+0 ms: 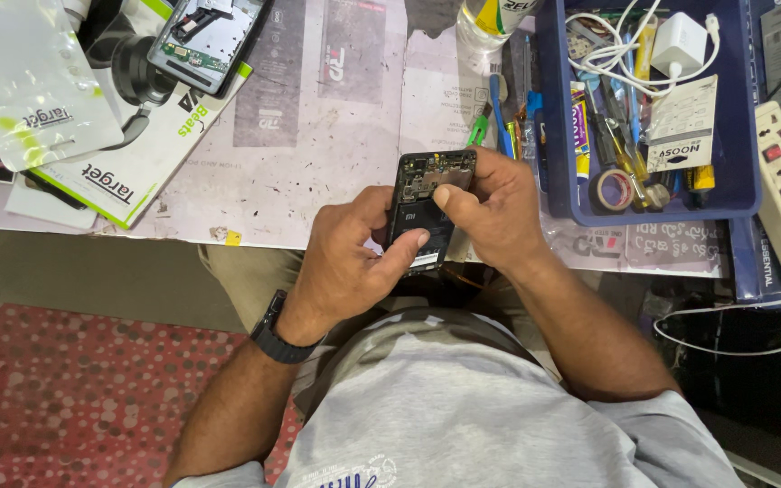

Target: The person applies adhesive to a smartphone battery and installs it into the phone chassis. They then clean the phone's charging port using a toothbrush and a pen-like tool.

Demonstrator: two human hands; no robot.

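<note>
Both hands are holding an opened phone point(430, 210) just over the near edge of the table point(336, 136). The left hand point(354, 258) is gripping its lower part, thumb lying across the battery. The right hand point(490, 212) is clasping the top, thumb pressing the circuit board, possibly on a small part. A blue tray point(743, 194) of tools is sitting just beside the right hand.

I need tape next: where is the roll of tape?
In the head view, the roll of tape lies at the front of the blue tray, right of the right hand, beside the screwdrivers.
</note>
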